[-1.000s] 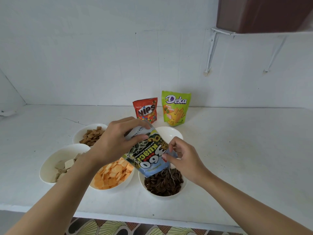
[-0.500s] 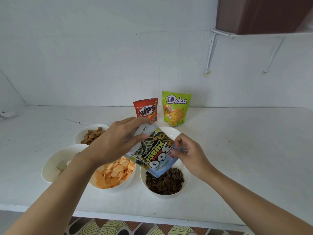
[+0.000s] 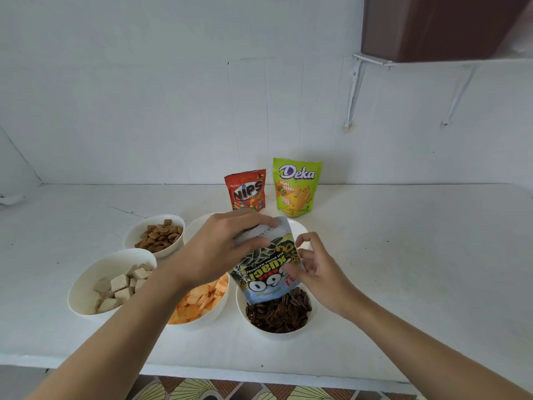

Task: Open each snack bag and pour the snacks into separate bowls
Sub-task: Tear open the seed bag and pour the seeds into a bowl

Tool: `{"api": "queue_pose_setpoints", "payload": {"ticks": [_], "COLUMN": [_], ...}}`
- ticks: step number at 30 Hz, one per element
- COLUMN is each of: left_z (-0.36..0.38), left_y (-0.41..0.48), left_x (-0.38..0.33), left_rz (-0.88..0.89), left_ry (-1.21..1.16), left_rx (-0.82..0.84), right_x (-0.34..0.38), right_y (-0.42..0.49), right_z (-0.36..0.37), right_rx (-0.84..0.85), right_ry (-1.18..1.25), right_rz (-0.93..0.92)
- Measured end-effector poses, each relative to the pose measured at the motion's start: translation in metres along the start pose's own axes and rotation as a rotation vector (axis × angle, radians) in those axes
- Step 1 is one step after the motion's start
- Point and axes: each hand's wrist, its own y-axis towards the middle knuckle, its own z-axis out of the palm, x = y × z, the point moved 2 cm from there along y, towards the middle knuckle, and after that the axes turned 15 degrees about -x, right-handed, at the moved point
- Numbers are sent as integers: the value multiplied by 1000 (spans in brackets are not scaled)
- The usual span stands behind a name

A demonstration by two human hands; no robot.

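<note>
Head view of the white desk (image 3: 418,255), described from left to right. At the near left, a white bowl (image 3: 78,287) is seen filled with pale wafer cubes. Farther back, a second bowl (image 3: 133,230) is filled with small brown pillow-shaped snacks. Near the centre, a third bowl (image 3: 215,311) holding orange crackers is partly covered by the left forearm.

The left hand (image 3: 219,249) is clenched on the upturned base of the sunflower seed bag (image 3: 266,274). The bag is held inverted in the air, with its open mouth just above the seed bowl (image 3: 288,333), in which a heap of dark striped seeds lies. The thumb of the right hand (image 3: 320,272) lies against the bag's right edge and the fingers are loosely curled; whether the bag is pinched by this grip cannot be told.

Behind the hands, the rim of a fifth bowl (image 3: 298,226) shows, and no contents are seen in the part that is visible. At the far centre, the red Nips bag (image 3: 246,192) and, to its right, the green Deka bag (image 3: 297,186) stand upright side by side and appear unopened.

Four bowls are judged filled, and the emptying of the fourth bag is judged nearly complete. Two bags remain to be opened and poured, while only one spare bowl is in view.
</note>
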Motion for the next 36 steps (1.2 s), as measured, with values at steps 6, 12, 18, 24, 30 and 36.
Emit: {"api": "queue_pose_setpoints", "payload": {"ticks": [6, 12, 18, 24, 30, 36], "left_z": [-12, 7, 1, 10, 16, 22], "left_y": [12, 1, -1, -4, -1, -2], "left_x": [-23, -6, -3, -4, -7, -10], "left_rz": [235, 24, 6, -27, -44, -143], "left_ry": [41, -25, -47, -105, -79, -179], "left_rx": [-208, 32, -117, -148, -107, -233], "right_x": [17, 5, -3, -5, -8, 7], "right_y": [4, 0, -3, 2, 1, 9], "right_z": [2, 0, -1, -5, -3, -2], "right_rx": [-96, -137, -113, -134, -94, -192], "right_ry": [126, 85, 58, 53, 80, 171], "right_rz": [-67, -36, -25, -8, 14, -51]}}
